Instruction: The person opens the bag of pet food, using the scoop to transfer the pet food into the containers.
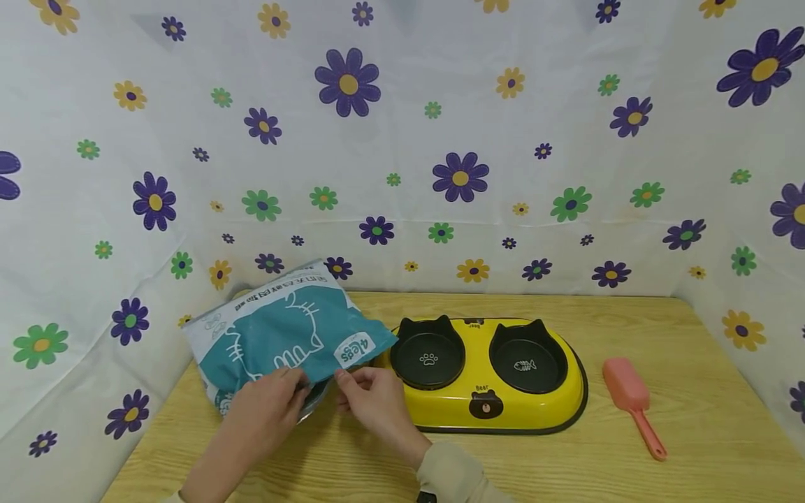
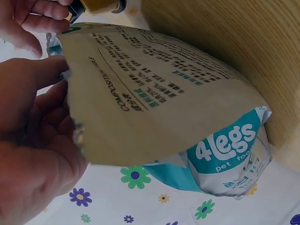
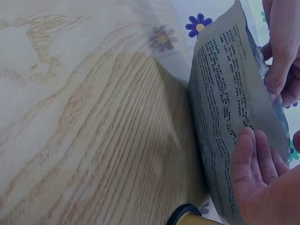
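Left of the feeder (image 1: pixel 476 358), the bag (image 1: pixel 283 328) leans at a tilt over the table (image 1: pixel 352 457), its bulk beyond both hands and one corner reaching the feeder's left end. The left hand (image 1: pixel 267 402), also left of the feeder, grips the bag's near edge, fingers curled round it. At the feeder's near left side is the right hand (image 1: pixel 380 405): its thumb tip meets the bag's edge, its fingers lie fairly straight against the printed face, and whether it pinches I cannot tell. Right of the feeder lies the scoop (image 1: pixel 627 385).
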Tool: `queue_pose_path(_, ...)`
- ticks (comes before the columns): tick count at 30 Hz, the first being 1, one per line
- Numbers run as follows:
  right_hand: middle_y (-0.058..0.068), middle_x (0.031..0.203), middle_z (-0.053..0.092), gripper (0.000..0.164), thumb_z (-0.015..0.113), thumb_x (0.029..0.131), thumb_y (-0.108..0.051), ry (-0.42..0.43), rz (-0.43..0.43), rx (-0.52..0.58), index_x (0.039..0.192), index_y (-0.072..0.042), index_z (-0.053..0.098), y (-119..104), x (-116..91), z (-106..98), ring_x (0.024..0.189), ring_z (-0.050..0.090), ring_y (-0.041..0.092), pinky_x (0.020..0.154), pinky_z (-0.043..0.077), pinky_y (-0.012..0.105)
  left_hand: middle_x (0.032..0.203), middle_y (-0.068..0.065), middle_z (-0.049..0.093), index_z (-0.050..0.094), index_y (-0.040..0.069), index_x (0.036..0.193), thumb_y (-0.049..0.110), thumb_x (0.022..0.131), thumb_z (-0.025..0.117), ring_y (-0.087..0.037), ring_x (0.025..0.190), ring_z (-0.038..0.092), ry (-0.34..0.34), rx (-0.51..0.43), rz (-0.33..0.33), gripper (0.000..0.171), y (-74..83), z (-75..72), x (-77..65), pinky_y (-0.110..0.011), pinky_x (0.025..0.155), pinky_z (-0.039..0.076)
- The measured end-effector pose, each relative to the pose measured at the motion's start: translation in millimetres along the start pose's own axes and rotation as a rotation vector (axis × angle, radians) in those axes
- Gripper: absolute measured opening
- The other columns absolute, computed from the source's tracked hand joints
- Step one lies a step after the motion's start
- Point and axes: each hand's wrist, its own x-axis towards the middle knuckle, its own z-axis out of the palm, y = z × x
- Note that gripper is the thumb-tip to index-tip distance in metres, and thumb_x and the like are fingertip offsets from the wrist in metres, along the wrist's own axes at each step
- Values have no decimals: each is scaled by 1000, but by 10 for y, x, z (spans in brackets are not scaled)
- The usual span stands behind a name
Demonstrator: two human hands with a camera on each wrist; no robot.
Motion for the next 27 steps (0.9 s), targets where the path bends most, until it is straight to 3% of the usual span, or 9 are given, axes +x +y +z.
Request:
queue_pose_path(3, 5, 73, 75, 32, 71, 98, -32, -2, 4, -22, 92, -1, 78, 6, 6, 3, 69, 77, 23, 59, 59, 22, 77, 3, 65, 68, 14, 89, 12, 92, 75, -11, 65, 60, -1, -14, -7, 8, -12, 7, 8, -32, 57, 51)
queue_pose_path(9, 4, 74, 75, 20, 70, 97, -19, -7, 21, 14, 89, -2, 77, -30, 33, 19, 66, 74, 14, 64, 63, 26, 79, 1, 68, 71, 12, 89, 14, 94, 73, -12, 67, 61, -17, -38, -29, 5, -16, -18, 42, -34, 60, 53)
queue_pose_path(16, 5, 69, 74, 19, 65, 93, -13, 34, 137, 122, 86, 0, 77, -74, 51, 30, 60, 73, 12, 60, 63, 27, 78, 1, 67, 72, 11, 91, 13, 96, 69, -9, 65, 55, -80, -86, -65, 7, -21, -47, 92, -29, 59, 49)
queue_pose_path(23, 2, 64, 69, 18, 65, 92, -12, 25, 127, 0, 78, -4, 72, -33, 27, 12, 55, 65, 9, 56, 60, 23, 83, 2, 69, 71, 12, 93, 13, 98, 67, -6, 66, 54, -109, -181, -72, 6, -114, -108, 127, -24, 57, 45)
queue_pose_path(27, 8, 63, 67, 22, 66, 92, -14, -1, 130, -67, 74, -1, 71, -7, -3, -22, 53, 62, 13, 53, 55, 22, 85, 2, 71, 71, 10, 95, 12, 98, 67, -5, 69, 57, -92, -225, -57, 5, -171, -141, 144, -24, 59, 47)
